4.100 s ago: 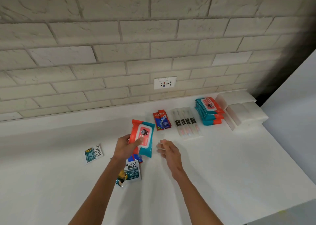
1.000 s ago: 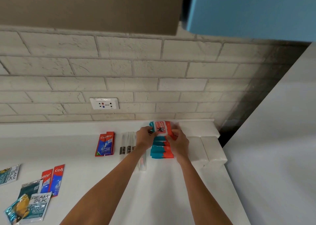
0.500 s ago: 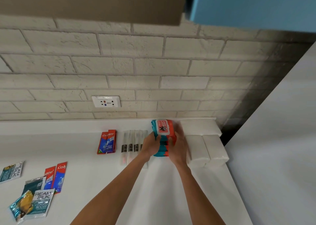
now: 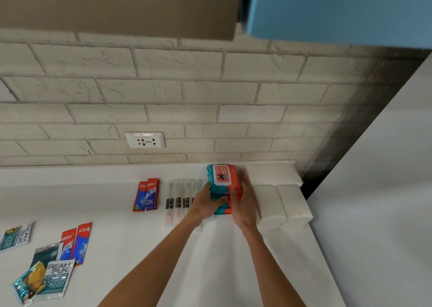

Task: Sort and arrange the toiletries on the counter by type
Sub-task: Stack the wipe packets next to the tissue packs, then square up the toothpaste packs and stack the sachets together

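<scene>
nearest, at the bottom left of the white counter [image 4: 145, 255], lie the unsorted bits: a loose heap of cream silk shampoo sachets [image 4: 50, 281], one more cream silk sachet [image 4: 15, 236] apart and cut off by the frame edge, and two colgate toothpaste sachets [image 4: 77, 243] touching the heap.

further in, both forearms reach to the stack of wet wipe packs [image 4: 223, 183]. the left hand [image 4: 205, 205] curls its fingers round the stack's near left side. the right hand [image 4: 245, 204] clasps the right side, thumb on the front. the stack sits on the counter between the wrapped toothbrushes [image 4: 178, 197] and the white tissue packs [image 4: 280, 204], just beside both.

the step looks like squaring the stack. to do it well, squeeze evenly from both sides so the soft packs line up edge to edge, then let go gently so nothing slides. mind the left wrist, which lies over the toothbrushes and could nudge them out of line.

the hands hide the lower packs, so their count is unclear. the left arm covers the near ends of some toothbrushes. the small print on the sorted colgate sachets [image 4: 147, 194] is unreadable. behind, a wall socket [image 4: 145, 140] sits in the brick wall [image 4: 210, 91].
</scene>
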A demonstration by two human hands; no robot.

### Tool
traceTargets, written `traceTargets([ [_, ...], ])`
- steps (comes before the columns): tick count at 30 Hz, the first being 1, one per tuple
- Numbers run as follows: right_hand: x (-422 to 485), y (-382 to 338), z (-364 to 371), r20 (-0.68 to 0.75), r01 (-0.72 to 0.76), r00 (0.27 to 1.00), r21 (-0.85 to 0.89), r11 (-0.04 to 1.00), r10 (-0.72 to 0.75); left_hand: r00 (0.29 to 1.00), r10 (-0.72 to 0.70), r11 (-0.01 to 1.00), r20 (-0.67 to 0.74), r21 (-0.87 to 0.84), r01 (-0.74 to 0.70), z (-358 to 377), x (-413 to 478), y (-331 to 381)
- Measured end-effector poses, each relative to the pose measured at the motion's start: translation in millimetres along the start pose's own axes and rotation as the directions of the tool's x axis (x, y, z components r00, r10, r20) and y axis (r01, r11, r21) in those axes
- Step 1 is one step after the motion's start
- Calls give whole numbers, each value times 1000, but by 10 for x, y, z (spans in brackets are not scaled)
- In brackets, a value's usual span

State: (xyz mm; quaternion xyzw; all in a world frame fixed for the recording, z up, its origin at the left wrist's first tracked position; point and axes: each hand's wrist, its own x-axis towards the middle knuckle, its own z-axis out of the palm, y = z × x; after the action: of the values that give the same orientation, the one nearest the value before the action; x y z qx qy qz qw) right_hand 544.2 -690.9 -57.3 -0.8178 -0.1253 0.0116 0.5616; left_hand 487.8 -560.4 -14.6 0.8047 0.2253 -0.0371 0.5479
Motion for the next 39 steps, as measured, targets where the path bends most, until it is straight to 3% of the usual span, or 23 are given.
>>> traceTargets([
  [6, -60, 6, -26, 19, 104, 994, 2, 995, -104, 1000, 27, 996, -1, 79, -27, -24, -49, -2],
  [17, -157, -311, -65, 11, 97, 995, -257, 961, -97, 983, 157, 941, -94, 317, -120, -166, -318, 45],
  [26, -813, -662, 440, -5, 205, 976, -323, 924, -218, 923, 254, 914, -289, 382, -132, -848, -805, -656],
  [39, -2104, -1162, 1930, 222, 140, 972, -309, 941, -72, 912, 158, 903, -379, 428, 22, -2333, -1694, -2073],
])
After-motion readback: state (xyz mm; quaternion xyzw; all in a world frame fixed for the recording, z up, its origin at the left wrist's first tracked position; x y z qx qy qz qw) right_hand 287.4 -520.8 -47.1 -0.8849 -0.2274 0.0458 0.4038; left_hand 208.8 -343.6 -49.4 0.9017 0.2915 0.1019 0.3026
